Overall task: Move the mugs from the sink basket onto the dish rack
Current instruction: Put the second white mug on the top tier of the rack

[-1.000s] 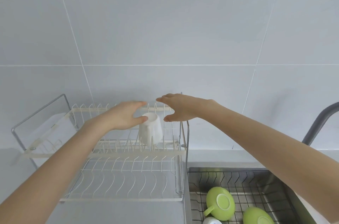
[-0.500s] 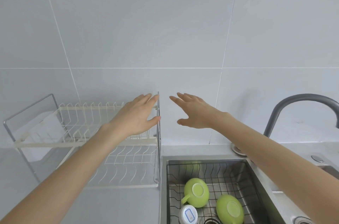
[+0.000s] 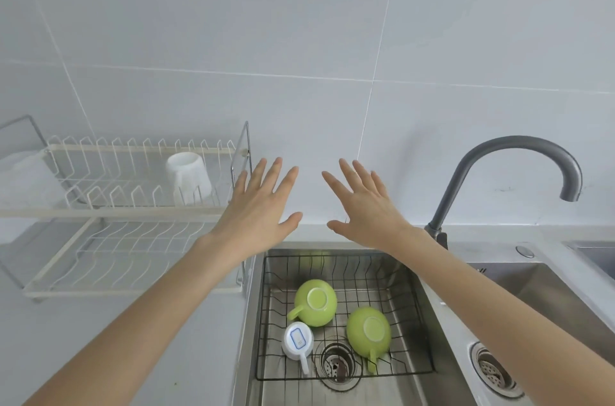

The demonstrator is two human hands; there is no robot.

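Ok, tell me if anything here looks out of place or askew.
Nothing stands out. One white mug sits upside down on the dish rack; two green mugs and a small white mug lie upside down in the sink basket. Both hands are open and empty.

Soft, even daylight fills the scene, bright and flat on the pale wall tiles (image 3: 299, 23). Shadows are faint, only a dull grey under the dish rack (image 3: 126, 216). The steel sink (image 3: 499, 276) shows mild sheen without glare. Straight lines bow toward the edges. Focus is slightly soft throughout.
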